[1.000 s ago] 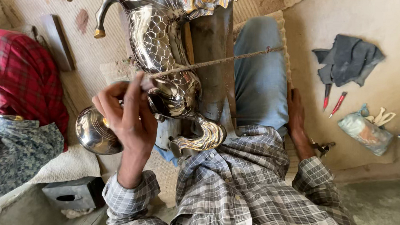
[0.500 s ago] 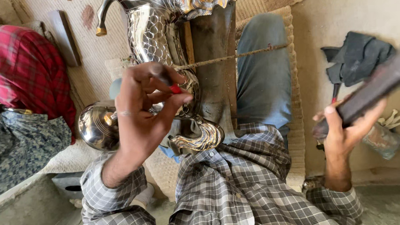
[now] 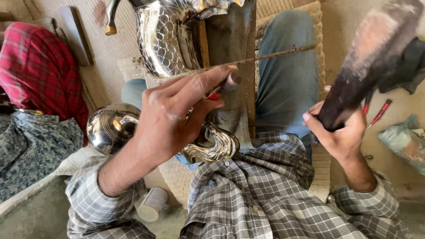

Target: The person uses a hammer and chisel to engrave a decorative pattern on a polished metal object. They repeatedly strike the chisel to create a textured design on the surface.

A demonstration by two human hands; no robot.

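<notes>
My left hand (image 3: 174,119) grips a small punch tool (image 3: 226,84) with a red band, its tip set against a shiny engraved silver vessel (image 3: 166,40) that rests on my lap. My right hand (image 3: 339,133) is raised and closed around the handle of a dark wooden mallet (image 3: 374,55), whose blurred head is up at the right. A curled silver foot (image 3: 216,148) of the vessel shows below my left hand. A cord (image 3: 276,53) stretches across the vessel and my knee.
A round silver pot (image 3: 109,129) sits by my left forearm. Red plaid cloth (image 3: 38,74) and blue patterned fabric (image 3: 23,151) lie left. Red-handled tools (image 3: 379,111), dark cloth (image 3: 413,65) and a bag (image 3: 407,144) lie on the floor right. A white cup (image 3: 151,204) stands below.
My right hand has come up from the floor with the mallet and lifted it higher. My left hand has shifted the punch on the vessel.
</notes>
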